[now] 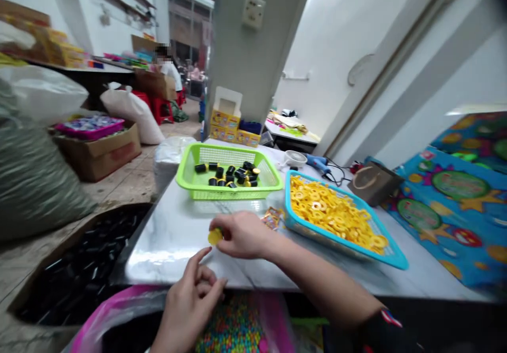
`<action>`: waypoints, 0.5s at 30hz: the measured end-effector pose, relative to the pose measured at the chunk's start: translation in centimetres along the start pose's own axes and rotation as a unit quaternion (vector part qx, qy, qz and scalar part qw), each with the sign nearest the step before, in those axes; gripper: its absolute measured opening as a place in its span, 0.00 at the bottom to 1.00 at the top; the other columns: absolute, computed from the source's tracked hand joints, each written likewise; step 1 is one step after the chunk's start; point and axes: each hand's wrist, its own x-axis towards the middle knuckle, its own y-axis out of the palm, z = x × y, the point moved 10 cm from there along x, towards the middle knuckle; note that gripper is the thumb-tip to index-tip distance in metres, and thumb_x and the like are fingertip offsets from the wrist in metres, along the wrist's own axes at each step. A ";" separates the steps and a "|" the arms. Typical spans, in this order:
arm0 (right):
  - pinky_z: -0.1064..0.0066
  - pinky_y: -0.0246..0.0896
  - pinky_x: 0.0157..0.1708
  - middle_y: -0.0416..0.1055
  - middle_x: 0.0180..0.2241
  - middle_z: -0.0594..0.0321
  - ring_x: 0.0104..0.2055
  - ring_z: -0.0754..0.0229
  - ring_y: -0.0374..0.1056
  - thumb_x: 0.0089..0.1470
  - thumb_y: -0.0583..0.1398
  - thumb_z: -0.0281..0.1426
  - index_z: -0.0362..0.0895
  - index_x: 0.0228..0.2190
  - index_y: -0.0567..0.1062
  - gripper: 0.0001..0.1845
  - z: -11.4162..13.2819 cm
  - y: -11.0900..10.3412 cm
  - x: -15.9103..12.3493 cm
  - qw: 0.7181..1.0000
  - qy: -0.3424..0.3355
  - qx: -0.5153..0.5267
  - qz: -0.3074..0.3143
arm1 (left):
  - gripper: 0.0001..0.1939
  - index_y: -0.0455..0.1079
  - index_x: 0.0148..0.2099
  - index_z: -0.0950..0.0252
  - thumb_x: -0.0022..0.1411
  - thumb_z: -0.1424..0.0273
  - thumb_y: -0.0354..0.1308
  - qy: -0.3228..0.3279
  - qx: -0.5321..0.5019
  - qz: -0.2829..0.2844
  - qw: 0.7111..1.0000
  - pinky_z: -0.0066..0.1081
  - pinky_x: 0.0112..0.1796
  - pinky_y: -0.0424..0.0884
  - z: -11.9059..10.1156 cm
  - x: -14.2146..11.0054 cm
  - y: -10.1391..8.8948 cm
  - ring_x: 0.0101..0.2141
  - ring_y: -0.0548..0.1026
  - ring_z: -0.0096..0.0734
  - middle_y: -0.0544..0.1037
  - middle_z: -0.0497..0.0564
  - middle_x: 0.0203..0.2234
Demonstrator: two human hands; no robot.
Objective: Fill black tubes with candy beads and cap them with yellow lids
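One yellow piece (215,237), pinched between thumb and fingers of the right hand (240,233), over the near part of the table (158,250). Round yellow face toward the camera; rest behind fingers, so cannot tell the long axis. Left hand (192,297) just beside, index extended toward the piece, thumb spread, other fingers curled. Beyond, in a green basket (233,189), black cylinders (200,168) at mixed angles. Rightward, blue basket (397,258) of yellow rings (325,205).
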 end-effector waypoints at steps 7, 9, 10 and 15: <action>0.69 0.65 0.35 0.77 0.31 0.66 0.30 0.62 0.72 0.55 0.61 0.39 0.49 0.53 0.69 0.24 -7.9 -11.6 -0.4 0.975 0.085 -0.038 -0.200 | 0.18 0.67 0.48 0.61 0.59 0.57 0.57 0.011 -0.002 -0.018 1.000 0.28 0.29 0.74 -0.2 0.6 -0.2 0.24 0.79 0.32 0.75 0.45 0.26; 0.69 0.65 0.31 0.76 0.25 0.67 0.25 0.63 0.71 0.55 0.62 0.37 0.51 0.40 0.78 0.10 -11.2 -14.0 -4.1 0.953 0.151 -0.130 -0.230 | 0.13 0.71 0.42 0.62 0.60 0.59 0.57 0.029 0.021 0.022 0.999 0.27 0.31 0.74 -1.0 0.3 -0.2 0.25 0.78 0.30 0.77 0.48 0.26; 0.68 0.64 0.28 0.75 0.23 0.66 0.23 0.62 0.70 0.53 0.63 0.36 0.50 0.34 0.80 0.07 -13.1 -14.6 -6.0 0.946 0.181 -0.142 -0.227 | 0.11 0.73 0.38 0.63 0.61 0.61 0.56 0.042 0.044 0.066 0.996 0.27 0.31 0.74 -1.5 0.0 0.1 0.25 0.78 0.30 0.78 0.48 0.25; 0.68 0.46 0.19 0.71 0.14 0.64 0.12 0.69 0.61 0.39 0.66 0.47 0.44 0.22 0.82 0.18 -22.9 -13.9 -12.6 0.932 0.302 -0.166 -0.110 | 0.12 0.77 0.28 0.65 0.60 0.66 0.56 0.040 0.175 0.311 0.933 0.21 0.22 0.63 -0.5 -1.3 1.1 0.20 0.71 0.23 0.76 0.47 0.18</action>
